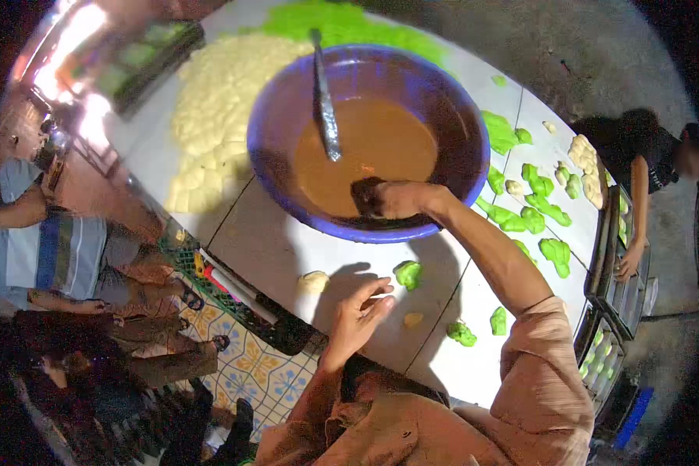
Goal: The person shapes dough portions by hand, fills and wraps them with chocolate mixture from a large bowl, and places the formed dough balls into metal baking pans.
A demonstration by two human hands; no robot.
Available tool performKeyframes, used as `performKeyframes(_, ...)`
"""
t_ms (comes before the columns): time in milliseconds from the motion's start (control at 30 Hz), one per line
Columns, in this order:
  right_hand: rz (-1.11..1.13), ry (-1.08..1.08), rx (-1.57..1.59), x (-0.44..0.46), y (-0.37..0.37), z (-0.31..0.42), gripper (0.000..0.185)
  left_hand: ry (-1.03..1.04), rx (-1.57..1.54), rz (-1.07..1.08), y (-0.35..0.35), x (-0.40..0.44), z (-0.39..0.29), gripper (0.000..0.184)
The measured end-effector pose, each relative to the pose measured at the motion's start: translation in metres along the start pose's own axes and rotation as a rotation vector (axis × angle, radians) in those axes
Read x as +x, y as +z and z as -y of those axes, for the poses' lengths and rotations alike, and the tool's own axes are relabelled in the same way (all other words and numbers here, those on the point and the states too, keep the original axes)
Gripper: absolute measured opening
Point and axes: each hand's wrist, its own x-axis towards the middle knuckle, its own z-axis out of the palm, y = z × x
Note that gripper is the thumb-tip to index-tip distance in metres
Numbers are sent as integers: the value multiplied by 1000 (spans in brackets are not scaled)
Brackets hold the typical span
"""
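Purple basin stands mouth upward.

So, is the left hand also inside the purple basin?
No, the left hand is outside the purple basin, near a green lump.

Upper-left glare, dark grainy edges

You had a white tiled table in front of you, dark joints crossing its top and shadows lying over it. Patterned tiles, blue and orange flowers on a pale ground, showed below on your left; dim grey floor spread to your right. Harsh light glared at far left.
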Motion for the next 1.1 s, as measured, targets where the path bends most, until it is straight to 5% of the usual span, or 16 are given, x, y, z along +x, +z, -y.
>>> performKeyframes(100,-275,-234,498,-5,0,4,31,108,9,-11,-9,9,3,35)
performKeyframes(133,-93,-258,822,-16,-6,5,27,68,24,-6,-9,9,-3,36)
performKeyframes(233,-369,-199,1260,-65,-12,33,23,-44,-155,-15,2,21,-18,36)
performKeyframes(267,-286,-253,1382,-77,-10,23,21,-12,-106,5,10,22,-33,38)
performKeyframes(367,-660,-283,1694,-121,13,43,18,3,-269,39,43,31,-60,48)
performKeyframes(500,-868,-250,1811,-166,75,32,22,-93,-603,153,92,40,-52,55)
performKeyframes(633,-1027,-281,1921,-212,145,17,26,-116,-449,220,124,35,-41,45)
performKeyframes(667,-1084,-114,1899,-226,156,20,31,-139,-421,200,128,36,-29,41)
performKeyframes(767,-1394,33,1335,-234,203,29,61,-184,-303,207,143,36,-5,34)
performKeyframes(800,-1470,187,872,-242,206,30,62,-192,-259,219,149,34,-2,32)
performKeyframes(1000,-1670,500,613,-242,246,30,32,-34,89,268,190,20,1,40)
performKeyframes(1100,-1639,590,1113,-252,236,37,14,-31,176,289,202,21,-6,38)
